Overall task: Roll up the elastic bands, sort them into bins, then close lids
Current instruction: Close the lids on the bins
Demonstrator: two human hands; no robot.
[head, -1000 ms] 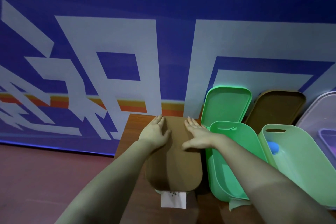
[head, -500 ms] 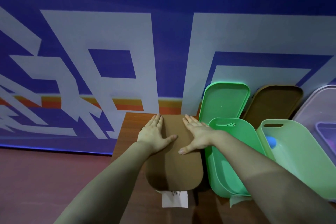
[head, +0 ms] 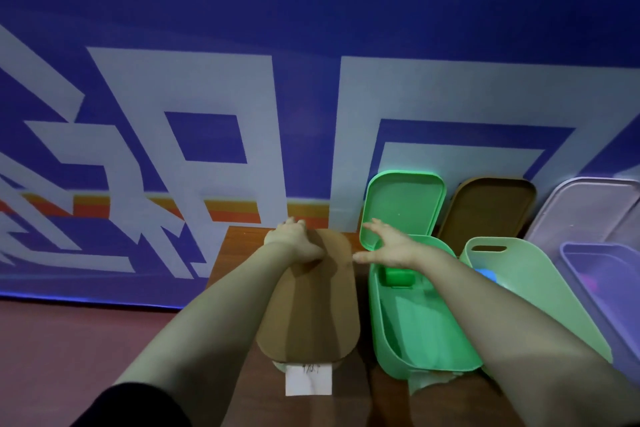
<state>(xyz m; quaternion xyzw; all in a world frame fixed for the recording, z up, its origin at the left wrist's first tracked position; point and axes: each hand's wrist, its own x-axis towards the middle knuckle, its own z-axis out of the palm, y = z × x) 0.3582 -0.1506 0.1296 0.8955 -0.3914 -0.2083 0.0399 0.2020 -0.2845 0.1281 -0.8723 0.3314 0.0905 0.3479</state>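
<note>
The left hand's (head: 294,239) fingers lie together on the far end of the brown lid (head: 311,305). Whether the tips hook over its rim I cannot tell. The right hand (head: 391,246) hangs in the air with its fingers spread and its thumb pointing left, holding nothing. Its fingertips are just before the lower edge of the green lid (head: 403,208).

The brown lid lies flat and shut on its bin. Its long axis runs straight away from the person, with the rounded ends near and far. A white label (head: 308,380) hangs at the near end; its handwriting is too blurred to read.

Just to the right stands the open green bin (head: 415,333), long axis likewise near to far, with a green lump (head: 398,276) at its far end. The green lid leans upright on the wall (head: 173,10), as do a second brown lid (head: 491,208) and a lilac lid (head: 588,208). Farther right are a pale bin (head: 540,295) with a blue lump (head: 485,274) inside, and a purple bin (head: 602,263). All stand on a wooden table (head: 235,253). The wall bears big white shapes, not legible.
</note>
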